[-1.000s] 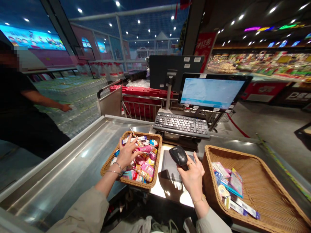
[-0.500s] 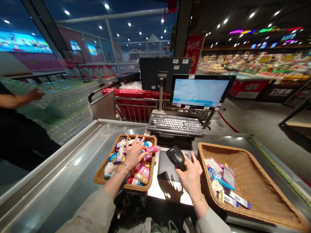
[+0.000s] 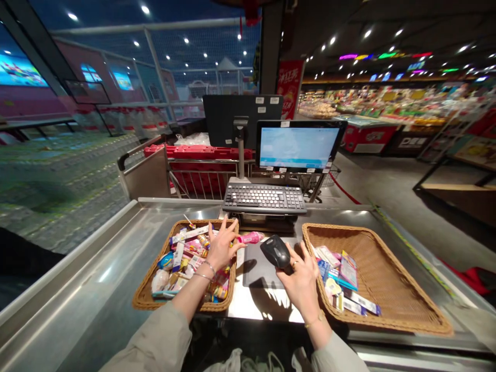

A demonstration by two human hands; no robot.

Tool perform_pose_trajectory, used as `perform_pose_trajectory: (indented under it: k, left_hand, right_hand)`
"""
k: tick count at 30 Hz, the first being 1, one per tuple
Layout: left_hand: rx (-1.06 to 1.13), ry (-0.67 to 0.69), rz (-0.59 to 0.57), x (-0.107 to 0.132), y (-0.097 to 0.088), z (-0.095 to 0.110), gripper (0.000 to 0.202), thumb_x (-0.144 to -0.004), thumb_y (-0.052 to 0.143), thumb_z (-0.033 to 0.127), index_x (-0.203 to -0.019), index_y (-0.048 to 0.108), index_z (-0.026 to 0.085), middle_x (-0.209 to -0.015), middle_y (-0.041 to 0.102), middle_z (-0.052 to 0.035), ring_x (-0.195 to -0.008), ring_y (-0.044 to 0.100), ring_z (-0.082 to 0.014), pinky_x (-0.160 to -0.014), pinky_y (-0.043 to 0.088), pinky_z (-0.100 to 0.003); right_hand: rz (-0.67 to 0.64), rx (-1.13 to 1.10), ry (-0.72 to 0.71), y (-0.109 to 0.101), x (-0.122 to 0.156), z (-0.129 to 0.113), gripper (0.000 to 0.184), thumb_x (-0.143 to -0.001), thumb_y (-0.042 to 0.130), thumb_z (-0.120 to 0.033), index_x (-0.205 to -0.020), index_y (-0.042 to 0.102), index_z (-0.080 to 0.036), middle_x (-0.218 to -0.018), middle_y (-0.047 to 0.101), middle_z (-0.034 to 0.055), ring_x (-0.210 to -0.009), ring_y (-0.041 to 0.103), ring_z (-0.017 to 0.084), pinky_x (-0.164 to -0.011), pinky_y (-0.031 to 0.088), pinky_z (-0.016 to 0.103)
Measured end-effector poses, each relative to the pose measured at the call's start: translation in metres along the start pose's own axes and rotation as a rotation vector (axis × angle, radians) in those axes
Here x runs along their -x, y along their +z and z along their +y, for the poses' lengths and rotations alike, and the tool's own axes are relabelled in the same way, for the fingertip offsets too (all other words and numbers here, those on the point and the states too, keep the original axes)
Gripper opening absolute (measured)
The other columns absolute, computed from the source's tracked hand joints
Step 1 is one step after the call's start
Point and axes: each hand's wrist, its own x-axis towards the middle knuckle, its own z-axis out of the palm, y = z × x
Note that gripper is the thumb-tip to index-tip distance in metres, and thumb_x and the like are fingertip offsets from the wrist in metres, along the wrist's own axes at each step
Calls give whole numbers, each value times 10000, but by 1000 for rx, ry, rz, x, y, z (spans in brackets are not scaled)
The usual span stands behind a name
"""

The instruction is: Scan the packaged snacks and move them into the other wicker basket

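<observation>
My left hand (image 3: 220, 247) pinches a small pink packet (image 3: 251, 237) and holds it just past the right rim of the left wicker basket (image 3: 145, 292), which is full of small colourful snack packets. My right hand (image 3: 300, 279) grips a black handheld barcode scanner (image 3: 275, 250) over a dark pad (image 3: 258, 268) between the two baskets. The scanner's head points toward the pink packet, a short gap apart. The right wicker basket (image 3: 391, 289) holds several packets along its left side.
A black keyboard (image 3: 264, 198) and a lit monitor (image 3: 297, 147) stand behind the baskets on the steel checkout counter (image 3: 101, 289). A second dark screen (image 3: 242, 111) faces away. Red shopping carts (image 3: 197, 155) sit beyond the counter. Store shelves fill the far right.
My left hand lifted the pink packet out of the left basket and carried it right toward the scanner. The view swung right, so the person at the left edge has left the frame.
</observation>
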Motion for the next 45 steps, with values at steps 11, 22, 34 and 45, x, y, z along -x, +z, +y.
perform_pose_trajectory:
  k: [11, 22, 34, 45]
  left_hand:
    - [55, 20, 23, -14, 18, 19, 97, -866, 617, 329, -923, 668, 270, -1425, 531, -52, -1464, 225, -310, -1116, -33, -716]
    - [72, 16, 10, -19, 20, 29, 111, -880, 597, 344, -903, 670, 264, -1433, 519, -53, -1460, 231, -319, -1113, -18, -723]
    - [65, 9, 21, -18, 24, 31, 104, -871, 609, 343, -893, 671, 263, -1424, 529, -59, -1453, 250, -325, -1108, -18, -728]
    - [96, 9, 23, -22, 28, 33, 129, -856, 631, 386, -904, 675, 275, -1410, 545, -55, -1455, 246, -329, -1105, -32, -729]
  right_hand:
    - [9, 39, 25, -12, 3, 1, 252, -694, 592, -252, -905, 729, -270, -1305, 621, -18, -1424, 275, 301, -1136, 168, 568]
    - [4, 39, 22, -16, 5, 5, 280, -713, 607, -265, -960, 735, -294, -1297, 627, -6, -1424, 266, 309, -1141, 161, 581]
    - [1, 3, -1, -18, 8, 5, 306, -699, 596, -248, -967, 738, -286, -1300, 625, -6, -1428, 261, 311, -1132, 147, 572]
    - [6, 20, -32, -22, 13, 11, 305, -707, 591, -251, -974, 728, -300, -1314, 614, -19, -1432, 255, 309, -1133, 148, 593]
